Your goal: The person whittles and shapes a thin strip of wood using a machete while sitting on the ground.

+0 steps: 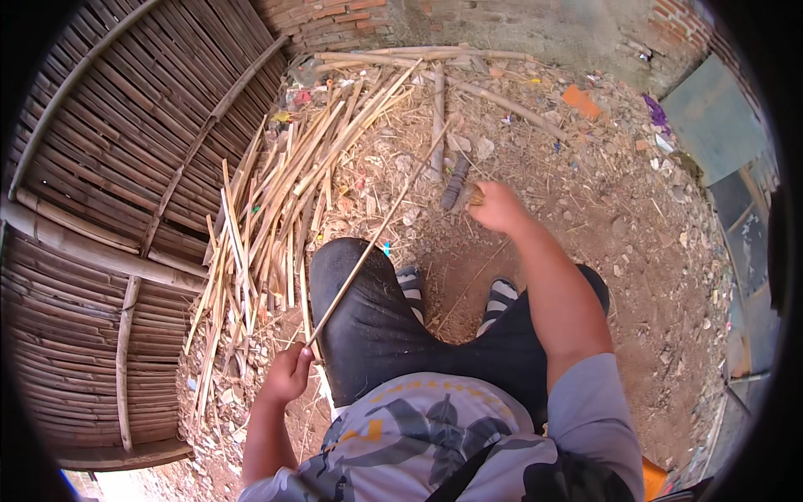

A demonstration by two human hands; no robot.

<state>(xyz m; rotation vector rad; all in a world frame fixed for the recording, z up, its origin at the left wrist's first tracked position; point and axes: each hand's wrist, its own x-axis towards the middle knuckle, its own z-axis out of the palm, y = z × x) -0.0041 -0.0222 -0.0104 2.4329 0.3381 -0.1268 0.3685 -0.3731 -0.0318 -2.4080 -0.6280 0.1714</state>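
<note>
My left hand (287,374) is closed around the lower end of a long, thin bamboo strip (381,227). The strip slants up and away over my left knee, its far end above the ground ahead. Out in front, my right hand (499,207) is a fist around a short brown handle-like piece (477,197); most of it is hidden by the fingers. Just left of that fist is a dark, ridged, short block (454,184). Whether it joins the brown piece I cannot tell. Many split bamboo strips (293,184) lie piled to my left.
A bamboo-slat wall (109,125) rises on the left, and a brick wall (468,25) stands at the back. Bamboo poles (437,117) lie on the littered dirt ahead. Grey panels (715,121) lean at the right. My sandalled feet (499,303) rest on the ground between my knees.
</note>
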